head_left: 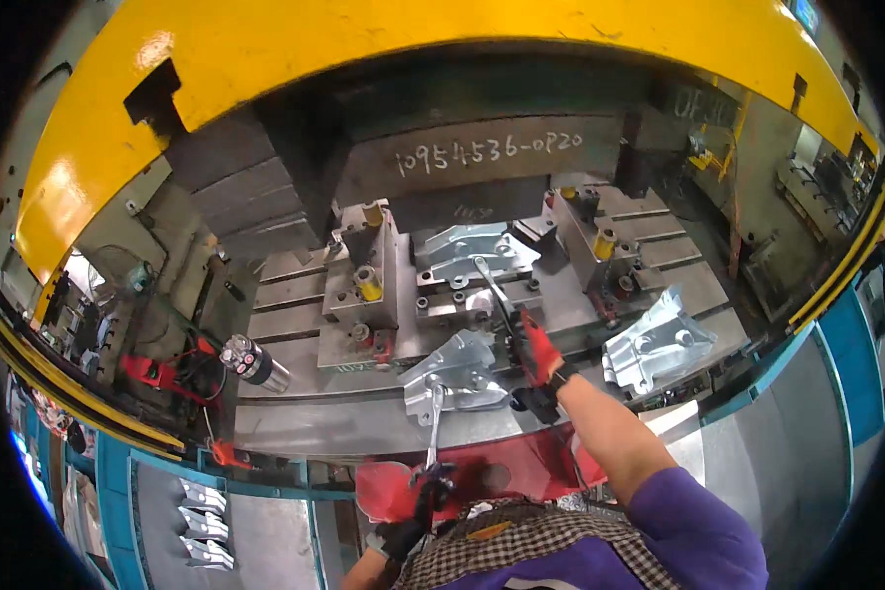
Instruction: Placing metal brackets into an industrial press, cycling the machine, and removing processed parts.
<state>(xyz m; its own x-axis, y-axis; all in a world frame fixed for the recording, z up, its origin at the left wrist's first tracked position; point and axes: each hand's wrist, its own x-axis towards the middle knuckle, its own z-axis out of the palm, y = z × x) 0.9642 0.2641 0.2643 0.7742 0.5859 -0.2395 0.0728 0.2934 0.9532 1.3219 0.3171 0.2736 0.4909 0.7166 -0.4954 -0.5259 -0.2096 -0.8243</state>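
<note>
My left hand (431, 489), in a dark glove, is closed around the handle of a long silver tool with a rounded, ring-like head (435, 428). That head lies against a bent sheet-metal bracket (467, 359) at the front of the press bed. Farther out, my right hand (536, 351), in a red and black glove, grips a similar silver tool (494, 285). Its rounded tip reaches the near edge of a second bracket (472, 248) seated on the lower die (442, 307). A third bracket (659, 344) rests on the bed to the right.
Die blocks with yellow-topped posts (368, 283) flank the middle. A dark upper die (482, 157) and yellow press frame (442, 25) hang overhead. A metal cylinder (256, 364) stands at left. Several brackets (206, 526) lie on the lower-left table; a red bin (506, 472) is before me.
</note>
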